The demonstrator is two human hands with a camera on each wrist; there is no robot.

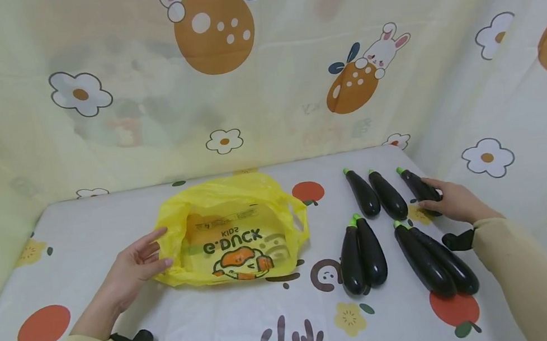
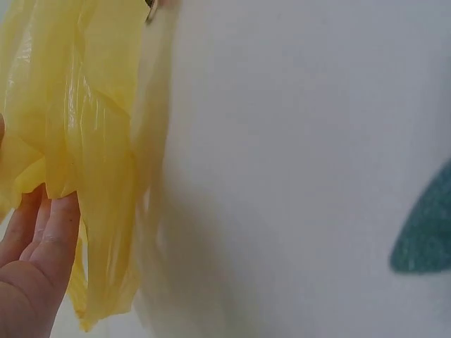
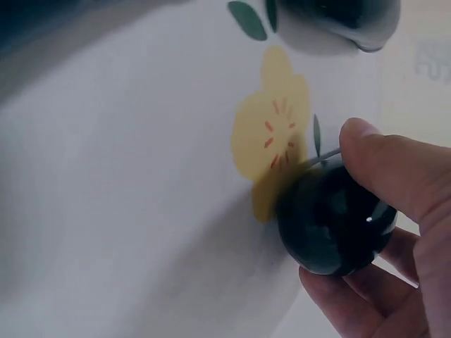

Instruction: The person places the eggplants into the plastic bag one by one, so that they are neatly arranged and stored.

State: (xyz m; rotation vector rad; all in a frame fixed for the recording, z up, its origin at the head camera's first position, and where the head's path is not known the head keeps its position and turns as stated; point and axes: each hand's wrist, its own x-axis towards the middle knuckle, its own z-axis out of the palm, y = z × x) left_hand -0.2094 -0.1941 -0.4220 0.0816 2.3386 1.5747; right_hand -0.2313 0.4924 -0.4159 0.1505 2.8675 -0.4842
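Yellow crinkly plastic bag, left of frame middle, edge pinched by left hand. Right hand pinches long shiny black eggplant, right side. Smooth skin might slip if grip loose; thin bag might sag.

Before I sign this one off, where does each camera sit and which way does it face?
Head: worn on the head, facing forward and down over the table; left hand, right hand and sleeves show.
Left wrist: worn there, facing the yellow bag; left fingers show.
Right wrist: worn there, facing the gripped eggplant; right fingers and thumb show.
Shared: head and right wrist both show that eggplant.
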